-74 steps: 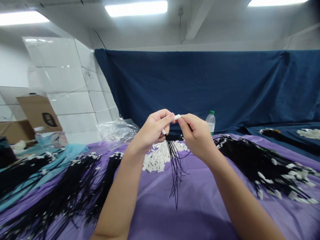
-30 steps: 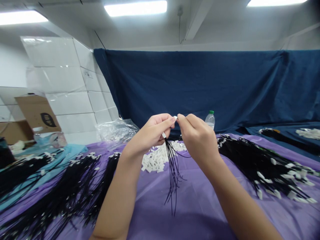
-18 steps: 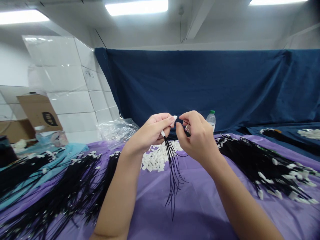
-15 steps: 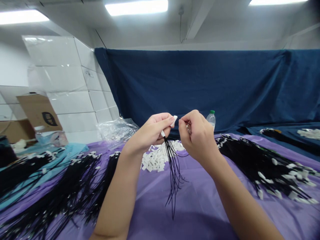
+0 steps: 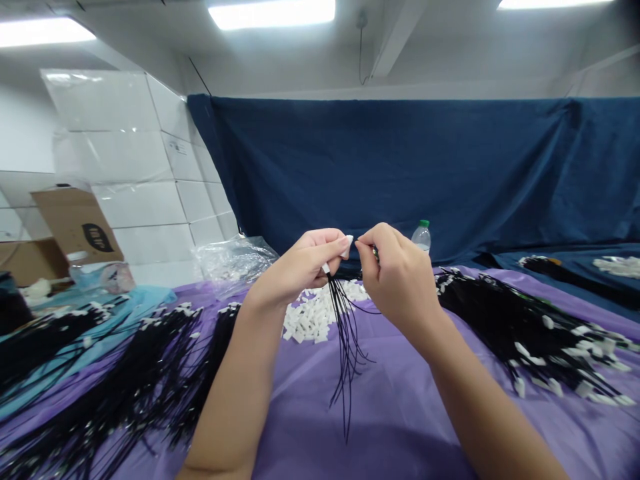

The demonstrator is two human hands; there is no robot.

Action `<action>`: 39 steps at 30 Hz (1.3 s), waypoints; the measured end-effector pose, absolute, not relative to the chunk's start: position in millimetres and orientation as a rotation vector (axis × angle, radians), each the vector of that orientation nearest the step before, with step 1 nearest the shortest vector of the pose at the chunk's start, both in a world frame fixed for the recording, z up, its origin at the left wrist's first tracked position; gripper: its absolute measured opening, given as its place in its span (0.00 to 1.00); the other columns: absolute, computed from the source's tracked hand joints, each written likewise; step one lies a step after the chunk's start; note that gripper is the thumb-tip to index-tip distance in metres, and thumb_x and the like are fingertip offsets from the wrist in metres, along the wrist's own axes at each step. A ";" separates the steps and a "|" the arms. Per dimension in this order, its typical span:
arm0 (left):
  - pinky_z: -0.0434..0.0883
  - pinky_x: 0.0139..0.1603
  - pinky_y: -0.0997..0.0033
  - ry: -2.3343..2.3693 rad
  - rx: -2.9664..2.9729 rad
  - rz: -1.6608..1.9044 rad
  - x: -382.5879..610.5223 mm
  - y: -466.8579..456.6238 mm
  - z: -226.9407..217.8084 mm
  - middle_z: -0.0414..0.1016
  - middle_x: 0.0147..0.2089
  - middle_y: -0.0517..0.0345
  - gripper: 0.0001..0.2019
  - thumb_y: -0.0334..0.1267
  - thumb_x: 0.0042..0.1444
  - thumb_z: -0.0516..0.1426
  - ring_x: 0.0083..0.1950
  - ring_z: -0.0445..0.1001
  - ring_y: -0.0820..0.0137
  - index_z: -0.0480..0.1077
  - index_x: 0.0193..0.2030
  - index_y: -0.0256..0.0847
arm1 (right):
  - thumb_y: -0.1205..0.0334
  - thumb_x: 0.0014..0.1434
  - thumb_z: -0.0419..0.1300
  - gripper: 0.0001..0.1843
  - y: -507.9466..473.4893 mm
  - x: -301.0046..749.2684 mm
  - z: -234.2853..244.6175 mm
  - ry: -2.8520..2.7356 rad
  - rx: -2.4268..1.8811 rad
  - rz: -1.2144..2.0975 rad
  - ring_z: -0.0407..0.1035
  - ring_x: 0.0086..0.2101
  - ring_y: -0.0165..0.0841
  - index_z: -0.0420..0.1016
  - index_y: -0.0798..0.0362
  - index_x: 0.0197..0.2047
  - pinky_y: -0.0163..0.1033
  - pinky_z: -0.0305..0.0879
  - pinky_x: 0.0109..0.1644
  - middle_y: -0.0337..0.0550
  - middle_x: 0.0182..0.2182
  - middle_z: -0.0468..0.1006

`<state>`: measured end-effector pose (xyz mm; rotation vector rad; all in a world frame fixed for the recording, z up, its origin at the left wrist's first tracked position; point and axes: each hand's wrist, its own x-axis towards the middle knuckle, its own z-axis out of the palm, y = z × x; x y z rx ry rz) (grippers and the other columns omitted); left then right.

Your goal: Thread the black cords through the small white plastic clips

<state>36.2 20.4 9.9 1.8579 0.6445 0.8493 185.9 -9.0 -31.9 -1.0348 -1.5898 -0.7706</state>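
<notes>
My left hand (image 5: 305,265) is raised over the purple table cover (image 5: 390,413), pinching a small white plastic connector (image 5: 349,241) at its fingertips. A bundle of thin black wires (image 5: 344,340) hangs down from the same hand. My right hand (image 5: 397,275) is closed in a pinch right beside the connector, holding the tip of a black wire against it. Behind the hands lies a heap of loose white connectors (image 5: 313,317).
Piles of black wires with white ends lie at the left (image 5: 130,380) and right (image 5: 525,333) of the cover. A clear plastic bag (image 5: 233,260) and a water bottle (image 5: 423,237) stand at the back before a dark blue curtain (image 5: 425,167). Cardboard boxes (image 5: 75,227) sit far left.
My right hand drew back a little from the connector, then returned to it with a wire tip pinched. My left hand kept its hold on the connector and bundle.
</notes>
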 end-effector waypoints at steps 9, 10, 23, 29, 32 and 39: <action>0.43 0.14 0.82 0.631 1.797 0.897 36.1 25.4 9.7 0.53 0.20 0.67 0.12 0.44 0.60 0.53 0.17 0.42 0.83 0.61 0.29 0.39 | 0.69 0.62 0.53 0.04 -7.0 196.2 -25.5 -1.630 -0.961 -0.730 0.66 0.36 0.34 0.68 0.55 0.36 0.38 0.60 0.41 0.44 0.34 0.74; 0.43 0.14 0.82 0.633 1.771 0.936 37.0 27.3 8.7 0.53 0.20 0.67 0.12 0.44 0.60 0.53 0.16 0.43 0.83 0.61 0.29 0.39 | 0.69 0.61 0.54 0.03 -9.2 197.6 -23.9 -1.605 -0.946 -0.750 0.66 0.38 0.35 0.69 0.55 0.38 0.40 0.60 0.44 0.46 0.37 0.74; 0.46 0.13 0.84 0.779 1.546 1.311 47.1 41.7 2.1 0.50 0.18 0.70 0.13 0.44 0.63 0.50 0.13 0.46 0.85 0.58 0.31 0.40 | 0.67 0.59 0.57 0.05 -14.3 176.2 -34.8 -1.831 -1.046 -0.287 0.64 0.28 0.27 0.74 0.54 0.33 0.33 0.56 0.32 0.39 0.29 0.72; 0.46 0.14 0.83 0.781 1.563 1.291 47.6 42.3 0.2 0.52 0.19 0.69 0.12 0.44 0.63 0.50 0.13 0.46 0.85 0.58 0.31 0.41 | 0.67 0.59 0.57 0.04 -3.2 172.5 -40.8 -1.777 -1.029 -0.252 0.63 0.29 0.27 0.72 0.54 0.33 0.33 0.56 0.32 0.38 0.30 0.73; 0.47 0.14 0.83 0.782 1.585 1.295 47.6 44.7 -1.0 0.53 0.20 0.69 0.12 0.44 0.63 0.50 0.14 0.47 0.84 0.58 0.31 0.41 | 0.68 0.59 0.55 0.05 -1.4 171.4 -42.1 -1.747 -0.996 -0.211 0.63 0.28 0.26 0.71 0.54 0.31 0.33 0.55 0.31 0.38 0.28 0.72; 0.54 0.19 0.80 0.909 1.864 1.380 41.4 47.7 -4.6 0.57 0.20 0.65 0.13 0.47 0.62 0.50 0.17 0.56 0.81 0.62 0.32 0.40 | 0.68 0.60 0.52 0.06 8.0 172.7 -43.8 -1.714 -0.971 -0.065 0.58 0.23 0.25 0.65 0.54 0.30 0.32 0.53 0.29 0.35 0.22 0.65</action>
